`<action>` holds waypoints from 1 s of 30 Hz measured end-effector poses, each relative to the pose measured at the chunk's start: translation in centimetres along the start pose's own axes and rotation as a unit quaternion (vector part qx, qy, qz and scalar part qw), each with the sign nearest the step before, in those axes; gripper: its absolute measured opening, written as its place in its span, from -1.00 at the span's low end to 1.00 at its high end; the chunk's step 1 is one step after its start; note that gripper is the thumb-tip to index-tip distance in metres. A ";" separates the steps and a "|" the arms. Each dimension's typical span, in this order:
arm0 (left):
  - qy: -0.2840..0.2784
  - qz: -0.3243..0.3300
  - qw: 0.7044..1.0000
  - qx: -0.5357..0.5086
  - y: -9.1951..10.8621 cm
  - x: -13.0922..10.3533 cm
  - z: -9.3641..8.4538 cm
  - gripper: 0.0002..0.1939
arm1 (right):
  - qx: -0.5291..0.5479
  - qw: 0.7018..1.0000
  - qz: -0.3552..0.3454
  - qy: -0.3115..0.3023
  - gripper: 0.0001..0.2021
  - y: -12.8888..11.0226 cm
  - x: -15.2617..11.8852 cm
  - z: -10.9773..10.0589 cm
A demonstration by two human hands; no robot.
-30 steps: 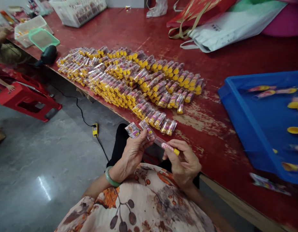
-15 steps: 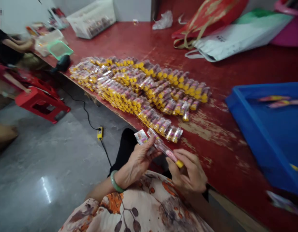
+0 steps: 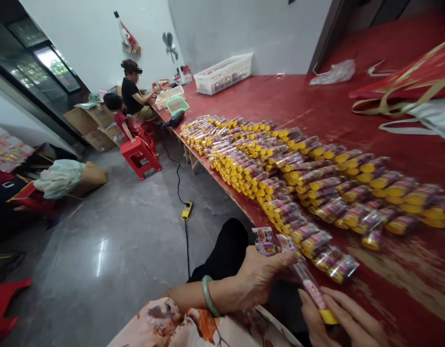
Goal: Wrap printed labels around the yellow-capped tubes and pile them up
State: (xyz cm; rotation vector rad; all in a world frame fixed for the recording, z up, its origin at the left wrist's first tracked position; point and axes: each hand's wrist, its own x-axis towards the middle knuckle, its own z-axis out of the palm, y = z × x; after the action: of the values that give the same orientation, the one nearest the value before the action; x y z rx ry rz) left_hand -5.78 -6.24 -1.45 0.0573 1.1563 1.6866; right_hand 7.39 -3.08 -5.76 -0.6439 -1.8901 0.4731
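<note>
A slim tube (image 3: 314, 293) with a pink label and a yellow end, in a clear wrapper, is held slantwise between both hands. My left hand (image 3: 258, 270), with a green bangle at the wrist, closes on the wrapper's upper part. A small printed packet (image 3: 265, 241) also sticks up from that hand. My right hand (image 3: 347, 315) has its fingers around the tube's yellow end, low in the view and partly cut off. Beyond the hands, many wrapped yellow-ended pieces (image 3: 251, 176) lie stacked in long rows on the red table (image 3: 298, 99).
A white basket (image 3: 222, 79) and a green tray (image 3: 177, 105) stand farther along the table, near a black hair dryer-like object (image 3: 175, 119). Two people sit there by a red stool (image 3: 140, 156). A yellow power strip (image 3: 187, 211) with a cord lies on the floor. Bags lie at right.
My view has swung left, so the seated people show more fully and the blue tray has left the frame. Both hands appear farther right and lower, still holding the tube.
</note>
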 end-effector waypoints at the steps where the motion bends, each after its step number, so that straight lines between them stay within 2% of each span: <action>1: 0.001 0.002 1.000 0.002 0.1 -0.1 0.0 -0.44 | -0.006 1.000 0.014 0.005 -0.87 -0.5 0.4 0.1; 3: 0.002 0.001 1.000 0.009 0.3 -0.3 -0.1 -0.46 | -0.027 0.999 0.022 0.042 -0.84 -1.4 1.1 0.2; 7: -0.005 -0.015 1.000 0.016 0.8 -0.4 -0.3 -0.57 | -0.076 0.994 -0.054 0.050 -0.55 -1.7 1.2 0.8; 9: -0.026 -0.033 0.999 0.011 1.0 -0.1 -0.5 -0.60 | -0.076 0.994 -0.046 0.060 -0.53 -1.5 0.8 1.0; 12: -0.071 -0.055 0.996 0.007 1.0 0.2 -0.7 -0.60 | -0.019 0.997 0.008 0.073 -0.59 -1.4 0.4 1.2; 14: -0.083 -0.055 0.995 0.022 0.9 0.2 -0.7 -0.60 | 0.010 0.997 0.034 0.076 -0.61 -1.4 0.3 1.3; 16: -0.082 -0.048 0.995 0.043 0.7 0.1 -0.6 -0.62 | -0.017 0.996 0.013 0.090 -0.57 -1.4 0.4 1.4; 18: -0.081 -0.045 0.994 0.057 0.5 0.0 -0.5 -0.65 | -0.073 0.992 -0.040 0.098 -0.51 -1.3 0.6 1.3; 20: -0.089 -0.056 0.993 0.061 0.6 0.0 -0.3 -0.65 | -0.067 0.994 -0.048 0.071 -0.51 -1.1 1.0 0.8; 22: -0.097 -0.067 0.991 0.064 0.9 0.1 -0.2 -0.64 | 0.017 1.000 0.006 -0.010 -0.58 -0.9 1.5 -0.1; 24: -0.114 -0.079 0.988 0.069 1.3 0.3 -0.2 -0.61 | 0.100 0.990 0.054 -0.085 -0.64 -0.6 2.1 -1.1; 25: -0.126 -0.087 0.986 0.072 1.4 0.3 -0.2 -0.61 | 0.121 0.985 0.063 -0.104 -0.65 -0.5 2.3 -1.5; 27: -0.152 -0.107 0.980 0.078 1.6 0.4 -0.1 -0.62 | 0.120 0.986 0.064 -0.097 -0.64 -0.4 2.5 -2.1; 30: -0.175 -0.138 0.971 0.089 1.4 0.2 -0.1 -0.60 | 0.083 0.993 0.062 -0.048 -0.61 -0.3 2.6 -2.1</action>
State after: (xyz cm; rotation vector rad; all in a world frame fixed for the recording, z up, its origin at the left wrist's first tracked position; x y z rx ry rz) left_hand -6.93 -6.11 -0.63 0.2831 0.9939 1.2637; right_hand 8.48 -1.64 -2.92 -0.6404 -1.8828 0.7447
